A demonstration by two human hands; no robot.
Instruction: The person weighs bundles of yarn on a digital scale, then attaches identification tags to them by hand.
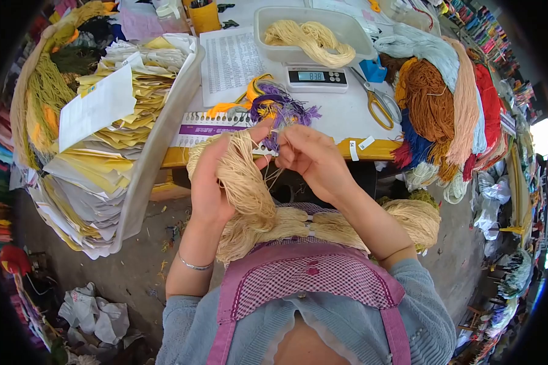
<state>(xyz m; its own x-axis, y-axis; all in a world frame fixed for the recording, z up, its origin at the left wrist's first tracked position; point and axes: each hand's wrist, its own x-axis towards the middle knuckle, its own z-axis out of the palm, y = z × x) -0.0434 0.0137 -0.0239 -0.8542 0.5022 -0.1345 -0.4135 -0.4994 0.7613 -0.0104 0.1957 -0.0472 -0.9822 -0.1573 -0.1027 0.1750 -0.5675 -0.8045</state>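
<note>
— Where is the cream yarn (249,188) right now?

— Mostly in my left hand (208,182). That hand is closed round the top of the hank with the thumb up, and the strands loop over the palm. From there the yarn drops into the lap and runs across the checked apron (310,274) under the right forearm. It ends in a fat loop by the right elbow. All of it sits below the front edge of the table (347,117).

— And the other hand?

— My right hand (315,159) has its fingertips pressed together on a thin strand, just beside the left thumb.

— So which step is this?

— I read it as the teasing-out stage, with a few strands being drawn away from the top of the hank.

— What does the move from here call for?

— In my judgement, a light, even pull from the pinch while the left hand grips firmly. The strands are fine and lie close together, so a jerk could snarl them.

— How does the yarn look?

— It is pale cream and thin, many soft strands running side by side. It is loose at the top and seems cinched at the middle, in the lap. A similar hank lies in the tub (354,29) on the scale (316,78), well apart. Purple thread (286,109) and scissors (380,100) lie on the table beyond the hands.
</note>
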